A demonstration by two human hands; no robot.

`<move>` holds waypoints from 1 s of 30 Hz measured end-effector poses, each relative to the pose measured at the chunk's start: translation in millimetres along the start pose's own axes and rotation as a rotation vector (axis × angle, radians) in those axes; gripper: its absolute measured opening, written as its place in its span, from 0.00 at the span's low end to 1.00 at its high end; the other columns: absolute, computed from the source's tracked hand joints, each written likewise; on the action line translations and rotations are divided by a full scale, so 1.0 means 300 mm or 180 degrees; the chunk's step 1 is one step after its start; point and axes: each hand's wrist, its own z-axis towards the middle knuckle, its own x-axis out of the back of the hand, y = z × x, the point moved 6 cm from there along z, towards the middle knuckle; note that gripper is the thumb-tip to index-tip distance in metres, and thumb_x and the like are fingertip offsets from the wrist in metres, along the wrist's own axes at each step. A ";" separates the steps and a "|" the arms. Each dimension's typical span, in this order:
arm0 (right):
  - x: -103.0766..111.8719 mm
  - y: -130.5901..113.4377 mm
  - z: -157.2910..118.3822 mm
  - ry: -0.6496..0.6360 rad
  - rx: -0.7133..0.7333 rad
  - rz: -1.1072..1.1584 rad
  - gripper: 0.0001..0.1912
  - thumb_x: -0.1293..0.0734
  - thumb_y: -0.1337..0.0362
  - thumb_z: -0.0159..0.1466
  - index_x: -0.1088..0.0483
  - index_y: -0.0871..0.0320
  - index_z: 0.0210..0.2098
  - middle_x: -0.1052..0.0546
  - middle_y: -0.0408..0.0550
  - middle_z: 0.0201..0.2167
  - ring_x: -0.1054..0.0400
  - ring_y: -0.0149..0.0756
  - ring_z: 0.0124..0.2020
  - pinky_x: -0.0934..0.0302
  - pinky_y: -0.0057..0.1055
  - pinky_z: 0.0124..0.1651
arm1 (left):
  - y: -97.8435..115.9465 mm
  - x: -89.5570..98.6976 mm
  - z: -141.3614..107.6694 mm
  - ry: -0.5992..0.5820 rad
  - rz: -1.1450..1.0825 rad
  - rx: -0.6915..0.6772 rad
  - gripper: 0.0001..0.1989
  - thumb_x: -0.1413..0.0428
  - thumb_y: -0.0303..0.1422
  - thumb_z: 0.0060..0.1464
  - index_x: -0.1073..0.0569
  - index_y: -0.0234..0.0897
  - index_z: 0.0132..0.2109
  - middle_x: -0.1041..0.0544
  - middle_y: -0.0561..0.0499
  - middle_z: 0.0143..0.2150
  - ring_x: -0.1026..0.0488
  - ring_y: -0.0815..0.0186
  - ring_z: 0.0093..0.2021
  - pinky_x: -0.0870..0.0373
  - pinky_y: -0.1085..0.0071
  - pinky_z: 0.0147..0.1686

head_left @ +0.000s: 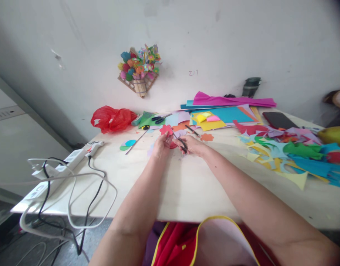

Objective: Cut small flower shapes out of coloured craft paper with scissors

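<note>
My left hand pinches a red paper flower with scalloped edges, held just above the table. In my right hand is a pair of scissors with dark handles, its blades pointing up and left toward the flower. Whether the blades touch the paper is too small to tell. Another bit of red paper shows between the hands. Beside the right hand lie an orange paper flower and a dark pen-like stick. Lilac paper pieces lie partly hidden behind the hands.
Paper scraps cover the table's right side, near a dark phone. Coloured sheets and a second pair of scissors lie at the back. Left are a red plastic bag, paper circles and a power strip with loose cables.
</note>
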 end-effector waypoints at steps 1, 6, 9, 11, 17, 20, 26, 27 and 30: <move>0.000 0.000 0.001 -0.0001 0.0004 -0.0003 0.16 0.29 0.58 0.65 0.36 0.59 0.27 0.33 0.35 0.16 0.40 0.21 0.13 0.54 0.19 0.14 | -0.001 0.001 0.001 0.0006 0.0002 0.0006 0.07 0.41 0.21 0.53 0.22 0.33 0.39 0.17 0.42 0.43 0.20 0.61 0.48 0.25 0.73 0.43; 0.002 -0.004 0.002 0.0013 -0.0001 -0.0047 0.16 0.29 0.60 0.65 0.37 0.59 0.27 0.33 0.35 0.16 0.40 0.21 0.13 0.55 0.19 0.14 | -0.002 0.004 0.002 0.0044 -0.0006 0.0070 0.09 0.42 0.22 0.53 0.22 0.34 0.41 0.17 0.42 0.44 0.20 0.60 0.50 0.24 0.72 0.42; 0.002 -0.008 -0.001 0.0023 -0.0016 -0.0077 0.15 0.30 0.61 0.66 0.36 0.59 0.27 0.34 0.35 0.15 0.41 0.21 0.12 0.56 0.19 0.14 | -0.002 0.006 0.001 0.0124 -0.0051 0.0098 0.07 0.43 0.21 0.53 0.23 0.34 0.37 0.17 0.43 0.40 0.20 0.60 0.49 0.24 0.73 0.41; 0.002 -0.009 -0.003 0.0030 -0.0025 -0.0090 0.15 0.30 0.62 0.66 0.37 0.59 0.26 0.34 0.35 0.15 0.41 0.21 0.12 0.56 0.19 0.13 | -0.002 0.007 0.001 0.0144 -0.0085 0.0111 0.06 0.43 0.20 0.53 0.23 0.34 0.35 0.18 0.44 0.38 0.19 0.61 0.46 0.24 0.74 0.40; 0.002 -0.010 -0.004 0.0023 -0.0007 -0.0075 0.17 0.29 0.61 0.65 0.38 0.59 0.25 0.33 0.36 0.15 0.41 0.21 0.12 0.54 0.19 0.13 | 0.000 0.006 0.004 0.0058 -0.0120 0.0100 0.06 0.42 0.20 0.51 0.24 0.34 0.33 0.18 0.46 0.35 0.19 0.64 0.40 0.25 0.75 0.40; 0.002 -0.007 0.002 -0.0003 0.0027 -0.0100 0.17 0.29 0.60 0.65 0.38 0.59 0.25 0.33 0.36 0.15 0.40 0.21 0.12 0.54 0.19 0.13 | 0.001 0.006 0.006 0.0051 -0.0072 0.0104 0.06 0.43 0.20 0.51 0.24 0.34 0.33 0.18 0.47 0.33 0.19 0.64 0.40 0.25 0.74 0.40; 0.016 -0.010 0.004 -0.0223 0.0131 -0.0301 0.19 0.28 0.53 0.63 0.36 0.59 0.26 0.29 0.39 0.19 0.36 0.23 0.14 0.50 0.19 0.13 | 0.010 0.016 0.015 0.0025 -0.0004 0.0122 0.07 0.44 0.20 0.51 0.26 0.36 0.31 0.19 0.49 0.30 0.20 0.66 0.35 0.24 0.73 0.40; 0.022 -0.011 0.001 -0.0263 0.0115 -0.0366 0.20 0.28 0.52 0.62 0.36 0.59 0.26 0.29 0.39 0.19 0.36 0.23 0.14 0.50 0.19 0.13 | 0.013 0.020 0.018 0.0025 -0.0009 0.0116 0.07 0.44 0.20 0.50 0.27 0.36 0.30 0.20 0.49 0.29 0.20 0.66 0.34 0.24 0.72 0.40; 0.046 -0.015 -0.009 -0.0448 0.0115 -0.0566 0.21 0.27 0.50 0.61 0.35 0.59 0.27 0.28 0.39 0.18 0.36 0.22 0.15 0.50 0.18 0.13 | 0.023 0.033 0.028 0.0053 -0.0029 0.0095 0.07 0.44 0.20 0.48 0.27 0.37 0.29 0.21 0.50 0.28 0.21 0.65 0.32 0.23 0.69 0.39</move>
